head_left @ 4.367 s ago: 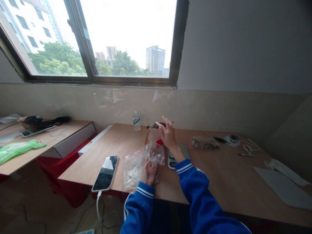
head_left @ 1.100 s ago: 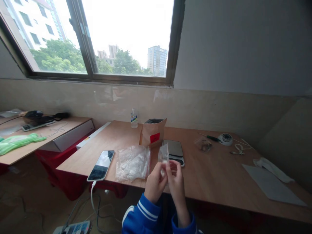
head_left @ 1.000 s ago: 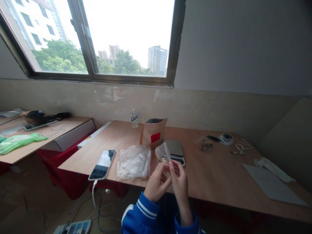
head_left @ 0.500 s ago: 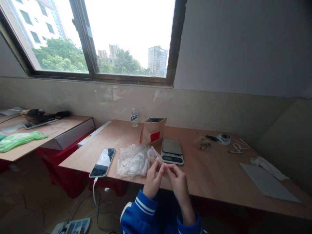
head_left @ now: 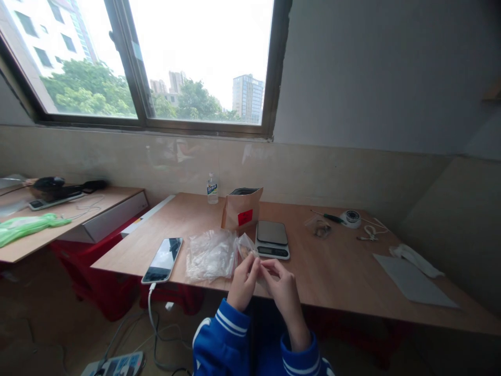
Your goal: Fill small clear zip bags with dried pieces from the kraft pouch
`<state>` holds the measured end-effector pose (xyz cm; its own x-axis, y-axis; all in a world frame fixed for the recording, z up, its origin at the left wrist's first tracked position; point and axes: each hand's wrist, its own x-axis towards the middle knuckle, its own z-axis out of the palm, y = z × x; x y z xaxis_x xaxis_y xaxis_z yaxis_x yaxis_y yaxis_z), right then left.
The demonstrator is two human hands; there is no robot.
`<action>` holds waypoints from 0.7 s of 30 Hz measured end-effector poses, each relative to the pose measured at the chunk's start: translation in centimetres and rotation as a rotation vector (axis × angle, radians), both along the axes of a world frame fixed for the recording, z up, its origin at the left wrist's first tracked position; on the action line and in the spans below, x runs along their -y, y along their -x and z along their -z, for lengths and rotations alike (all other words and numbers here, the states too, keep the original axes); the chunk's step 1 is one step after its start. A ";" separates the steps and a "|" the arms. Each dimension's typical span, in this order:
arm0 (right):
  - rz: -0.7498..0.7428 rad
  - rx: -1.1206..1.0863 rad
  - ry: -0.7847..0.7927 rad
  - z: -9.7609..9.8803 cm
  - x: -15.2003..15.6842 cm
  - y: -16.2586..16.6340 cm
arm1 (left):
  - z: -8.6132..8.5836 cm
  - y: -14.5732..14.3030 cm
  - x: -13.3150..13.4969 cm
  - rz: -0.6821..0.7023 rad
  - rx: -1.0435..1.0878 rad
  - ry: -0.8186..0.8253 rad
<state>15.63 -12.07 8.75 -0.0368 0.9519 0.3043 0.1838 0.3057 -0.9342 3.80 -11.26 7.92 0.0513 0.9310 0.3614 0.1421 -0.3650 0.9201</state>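
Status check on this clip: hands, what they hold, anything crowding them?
Left hand and right hand both pinch the small clear bag at the table's near edge. Pile of clear bags just left, scale behind. Nothing blocking.

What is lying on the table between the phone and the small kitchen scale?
In the head view, a heap of clear plastic bags lies between the phone and the scale, on the table.

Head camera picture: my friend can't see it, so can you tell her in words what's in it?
Two hands in blue sleeves, the left hand and right hand, pinch a small clear plastic bag together at the near edge of a wooden table. Beside them lie a pile of clear bags and a phone; behind stand a kitchen scale and an open brown paper pouch.
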 end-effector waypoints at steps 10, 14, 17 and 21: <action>-0.098 -0.133 0.099 0.6 -0.1 -0.4 | 0.7 1.1 -0.2 0.047 -0.067 -0.007; -0.100 -0.119 0.079 0.8 -0.3 -0.3 | 1.0 1.0 -0.2 0.028 -0.080 -0.017; -0.140 -0.095 0.066 0.7 -0.2 -0.4 | 1.0 1.0 -0.1 0.005 -0.091 -0.026; -0.155 -0.071 0.046 0.5 -0.1 -0.4 | 0.7 1.0 0.2 0.022 -0.098 -0.031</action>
<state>16.08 -11.98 8.24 -0.1644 0.9493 0.2680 0.0705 0.2823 -0.9567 2.80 -11.43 7.18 0.1082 0.9177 0.3821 0.2228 -0.3970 0.8904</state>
